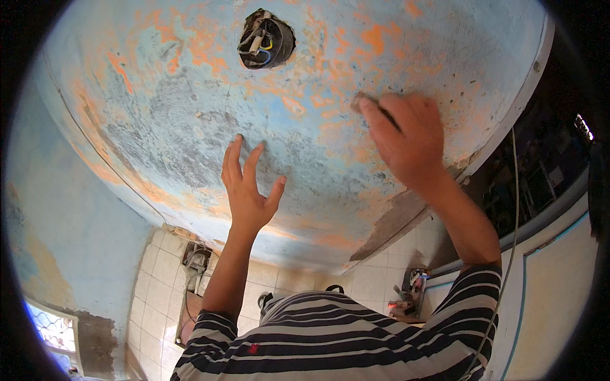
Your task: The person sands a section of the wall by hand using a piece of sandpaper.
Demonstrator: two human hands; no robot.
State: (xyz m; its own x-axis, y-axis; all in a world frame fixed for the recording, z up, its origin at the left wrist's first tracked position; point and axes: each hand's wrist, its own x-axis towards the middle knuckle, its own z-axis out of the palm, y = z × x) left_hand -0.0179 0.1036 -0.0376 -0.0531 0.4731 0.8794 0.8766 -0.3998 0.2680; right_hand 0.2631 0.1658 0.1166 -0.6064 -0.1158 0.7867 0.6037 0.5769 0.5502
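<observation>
Before me stands a wall [295,138] with worn light-blue paint, orange patches and grey scuffs. My left hand [248,185] has its fingers spread, with the fingertips resting on the wall and nothing held. Higher up and to the right, my right hand [410,133] is pinched on a small brown piece that looks like folded sandpaper [360,101], against the wall. Motion blurs this hand, and the fingers hide most of the piece. Above and between the hands, a round electrical box [281,43] with loose wires sits in a rough hole.
A cable [515,181] hangs at the right beside a doorway and a pale door [548,285]. On the tiled floor [371,281] stands a box of tools [414,295] at the right. A dusty power tool with cords [196,262] lies at the left. The wall's right edge shows bare cement [388,226].
</observation>
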